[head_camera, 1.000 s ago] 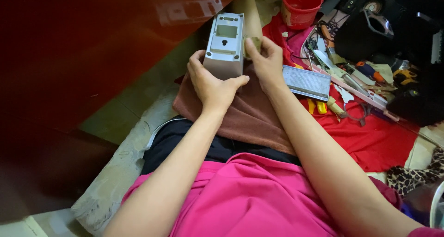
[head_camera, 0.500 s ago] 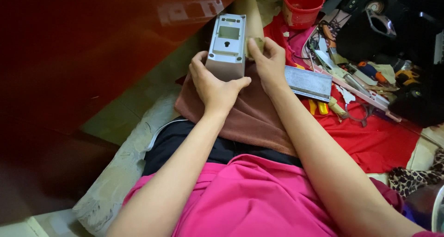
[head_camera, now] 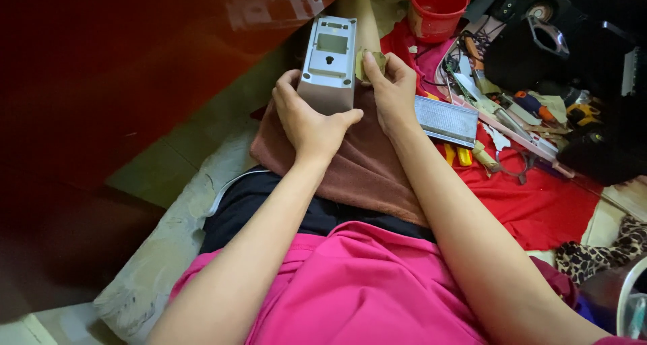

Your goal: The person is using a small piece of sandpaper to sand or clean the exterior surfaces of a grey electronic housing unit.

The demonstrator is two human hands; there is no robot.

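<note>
Grey box (head_camera: 328, 62) on the brown towel (head_camera: 364, 170): we see left hand (head_camera: 311, 119) clasped around its near end, right hand (head_camera: 393, 92) pinching a tan pad (head_camera: 371, 63) against its right side.

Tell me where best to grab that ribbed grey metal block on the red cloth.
Take the ribbed metal block by its two long edges, coming from above. It lies flat on the red cloth, long and thin, so a pinch across its narrow width looks surest. Its near edge is free; tools crowd the far side. Both hands are busy: the left hand holds the grey box.
</note>
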